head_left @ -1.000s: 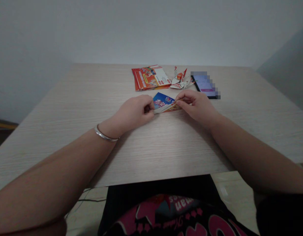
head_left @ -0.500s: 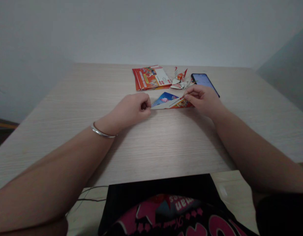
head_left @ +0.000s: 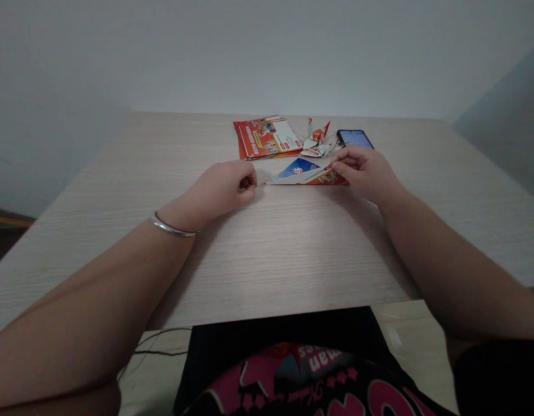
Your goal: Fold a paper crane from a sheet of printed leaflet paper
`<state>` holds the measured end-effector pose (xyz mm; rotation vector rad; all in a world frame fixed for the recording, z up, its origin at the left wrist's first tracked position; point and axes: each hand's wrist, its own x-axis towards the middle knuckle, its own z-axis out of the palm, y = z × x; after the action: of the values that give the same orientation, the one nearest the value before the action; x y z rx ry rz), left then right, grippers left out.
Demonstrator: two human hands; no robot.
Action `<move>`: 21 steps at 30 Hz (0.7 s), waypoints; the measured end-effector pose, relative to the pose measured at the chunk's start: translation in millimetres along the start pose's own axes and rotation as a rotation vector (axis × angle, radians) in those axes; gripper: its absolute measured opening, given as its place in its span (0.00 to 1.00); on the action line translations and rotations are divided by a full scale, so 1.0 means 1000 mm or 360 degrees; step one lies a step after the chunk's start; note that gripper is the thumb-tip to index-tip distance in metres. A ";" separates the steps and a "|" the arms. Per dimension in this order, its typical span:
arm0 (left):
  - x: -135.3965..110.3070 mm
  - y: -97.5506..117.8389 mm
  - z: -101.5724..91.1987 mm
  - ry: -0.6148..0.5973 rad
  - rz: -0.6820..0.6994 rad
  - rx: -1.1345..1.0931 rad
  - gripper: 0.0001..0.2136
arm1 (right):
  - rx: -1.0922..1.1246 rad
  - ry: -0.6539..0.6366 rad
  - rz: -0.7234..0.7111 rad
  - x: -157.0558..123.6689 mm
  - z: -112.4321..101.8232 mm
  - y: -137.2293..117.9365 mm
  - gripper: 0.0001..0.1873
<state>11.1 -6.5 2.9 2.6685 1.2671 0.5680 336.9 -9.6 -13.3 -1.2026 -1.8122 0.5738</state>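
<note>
A printed paper leaflet, folded at a slant, shows a blue inner side above a white and orange folded-over flap. My right hand pinches its right part between thumb and fingers. At the left end, the paper narrows to a thin pale tip that reaches the curled fingers of my left hand. Those fingers are closed, and their exact hold on the tip is partly hidden. The leaflet's lower edge lies at or just above the table.
Behind the leaflet lies a stack of orange and white printed leaflets. Beside it sit several crumpled or folded paper pieces. A phone with a lit screen lies behind my right hand. A wall stands beyond the table.
My left hand has shifted slightly left, and my right hand slightly right and away from me with the leaflet. More of the leaflet's left tip shows. My right hand now covers more of the phone.
</note>
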 end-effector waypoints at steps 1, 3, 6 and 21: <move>0.000 -0.001 0.000 0.0027 0.0007 -0.0006 0.02 | 0.0010 -0.0026 -0.0009 0.000 0.000 0.002 0.05; 0.000 -0.003 0.001 0.0083 0.0036 -0.0036 0.04 | -0.0009 -0.0114 -0.0037 -0.001 0.000 0.003 0.07; 0.001 -0.005 0.002 0.0123 0.0149 -0.0082 0.08 | -0.0067 -0.0287 -0.0126 -0.002 0.000 -0.001 0.09; 0.000 -0.019 0.018 0.0096 0.0402 0.0051 0.18 | -0.0287 -0.0766 -0.0452 0.001 -0.003 0.005 0.10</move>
<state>4.6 6.8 -19.0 2.8805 0.9650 0.6685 341.4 -7.0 -15.0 -0.9457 -2.4376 0.5773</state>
